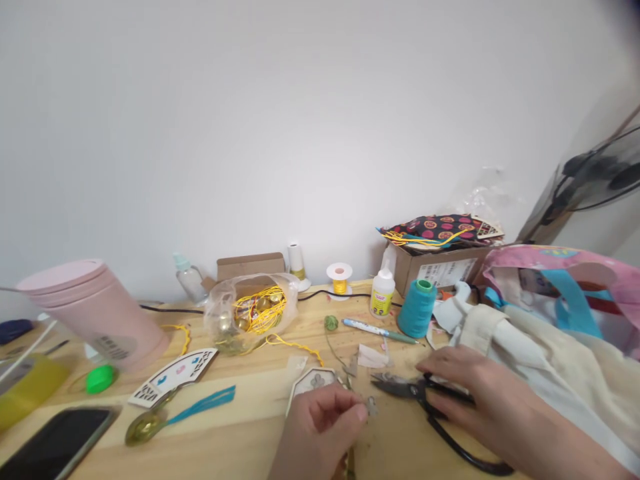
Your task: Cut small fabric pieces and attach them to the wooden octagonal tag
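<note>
Low in the middle, my left hand [327, 427] is closed, thumb and fingers pressed together; what it pinches, if anything, is hidden. It partly covers a pale octagonal piece [313, 381] with a dark outline. At the right, my right hand [475, 387] has its fingers wrapped over a handle of black-handled scissors [423, 393], whose dark blades point left on the wooden table. Small clear scraps and a white scrap [373, 356] lie between the hands. A green thread coil [331, 323] is behind my left hand.
Behind stand a glue bottle [383, 293], teal thread cone [417, 309], yellow spool [340, 285] and cardboard box [435, 267]. Left are a bag of yellow cords [260, 310], fan-shaped card [175, 377], teal tassel [203, 404], pink tumbler [103, 317] and phone [57, 443]. Cloth [545, 360] lies right.
</note>
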